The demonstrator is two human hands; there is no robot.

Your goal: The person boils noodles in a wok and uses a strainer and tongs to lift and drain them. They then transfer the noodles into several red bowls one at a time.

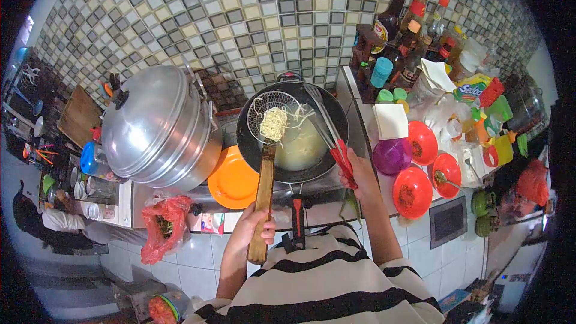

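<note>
My left hand (252,229) is wrapped round the wooden handle of a wire skimmer (257,110). A clump of yellow noodles (274,125) lies in its mesh, with a few strands trailing over the right side. My right hand (363,175) grips the red handles of metal tongs (343,161), whose tips reach over the far part of the wok, near the skimmer's right edge. Both tools are over a black wok (339,105) holding cloudy, pale liquid (303,149). The wok's handle (298,219) points towards my body.
Left of the wok stand an orange plate (233,175) and a large aluminium steamer (157,123). Red bowls (411,192) with seasoning and a purple bowl (392,155) sit on the right, before several sauce bottles (391,18). A red plastic bag (162,234) hangs at the counter's front edge.
</note>
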